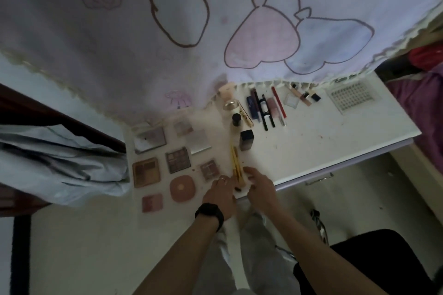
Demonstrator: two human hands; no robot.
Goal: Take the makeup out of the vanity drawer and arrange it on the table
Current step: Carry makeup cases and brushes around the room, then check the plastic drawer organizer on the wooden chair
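Note:
Makeup is laid out on the white vanity table. Several eyeshadow palettes and compacts lie in rows at the left. A bundle of yellow-handled brushes lies near the front edge. My left hand, with a ring and a black watch, touches the brushes' lower ends from the left. My right hand touches them from the right with its fingers extended. Pencils and tubes lie in a row at the back, beside bottles. The drawer handle shows below the tabletop; the drawer looks closed.
A patterned curtain hangs over the back of the table. A sticker sheet lies at the far right. A black chair stands at the lower right, grey bedding at the left, and a purple bed at the right.

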